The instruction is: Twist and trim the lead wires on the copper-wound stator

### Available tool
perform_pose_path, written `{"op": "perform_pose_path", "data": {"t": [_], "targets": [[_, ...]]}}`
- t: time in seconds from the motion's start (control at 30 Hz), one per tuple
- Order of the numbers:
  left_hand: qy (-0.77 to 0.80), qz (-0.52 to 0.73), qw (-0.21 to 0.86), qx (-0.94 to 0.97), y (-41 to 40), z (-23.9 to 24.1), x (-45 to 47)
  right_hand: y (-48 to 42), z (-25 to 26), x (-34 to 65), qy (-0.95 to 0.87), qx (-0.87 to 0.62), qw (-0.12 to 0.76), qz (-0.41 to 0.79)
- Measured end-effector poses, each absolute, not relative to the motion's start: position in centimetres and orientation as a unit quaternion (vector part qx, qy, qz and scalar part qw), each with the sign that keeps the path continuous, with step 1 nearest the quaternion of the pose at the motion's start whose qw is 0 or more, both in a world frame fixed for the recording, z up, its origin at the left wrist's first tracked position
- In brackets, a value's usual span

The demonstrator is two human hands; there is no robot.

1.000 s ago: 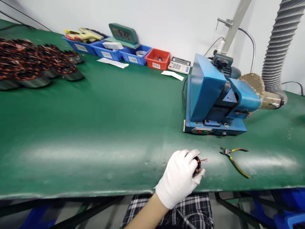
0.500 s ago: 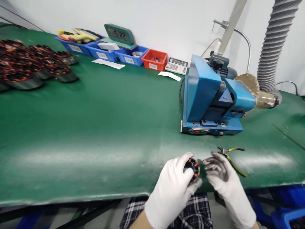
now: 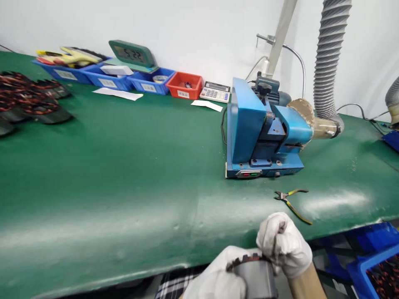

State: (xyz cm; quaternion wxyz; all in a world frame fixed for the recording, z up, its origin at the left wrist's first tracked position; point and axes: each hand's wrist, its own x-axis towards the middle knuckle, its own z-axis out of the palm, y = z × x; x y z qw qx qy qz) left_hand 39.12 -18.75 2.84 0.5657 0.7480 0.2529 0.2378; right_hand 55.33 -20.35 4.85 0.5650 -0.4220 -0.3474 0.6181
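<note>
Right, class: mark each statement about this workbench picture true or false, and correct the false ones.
1. Both gloved hands are on the stator. True: the left hand cups the stator from below and the right hand grips its top edge.
2. The pliers are in the right hand. False: the pliers lie on the mat, apart from both hands.
3. The clock reads 5:22. True: the clock shows it.
4. The calculator sits left of the blue bins. False: the calculator is right of the red bin, beside the blue machine.
5. A ribbed hose runs down to the machine. True: the hose meets it on the right.
</note>
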Motion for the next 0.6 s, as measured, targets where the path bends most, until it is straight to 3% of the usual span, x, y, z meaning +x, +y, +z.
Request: {"op": "perform_pose_path", "data": {"t": [0.17,0.23,0.33,0.4,0.47,0.5,0.6], "targets": [[0.203,0.248,0.545,0.774,-18.5,2.9,38.8,-20.2,6.5,55.8,-0.225,-0.368,0.714,0.552],[0.245,0.29,0.411,0.829,-18.6,3.4,38.5,-20.7,7.3,55.7,-0.239,-0.433,0.675,0.548],[0.312,0.339,0.127,0.879,-19.0,4.4,38.1,-22.2,7.5,55.0,-0.303,-0.583,0.56,0.504],[0.325,0.35,0.049,0.877,-19.3,4.5,38.0,-22.9,7.2,54.8,-0.338,-0.656,0.524,0.426],[0.342,0.37,0.11,0.857,-19.3,4.1,38.2,-23.0,6.8,55.0,-0.371,-0.673,0.52,0.374],[0.342,0.38,0.202,0.835,-19.3,3.7,38.4,-22.7,6.7,55.2,-0.389,-0.658,0.52,0.38],[0.25,0.352,0.66,0.615,-19.2,2.4,39.0,-20.9,6.6,54.8,-0.41,-0.528,0.541,0.51]]}}
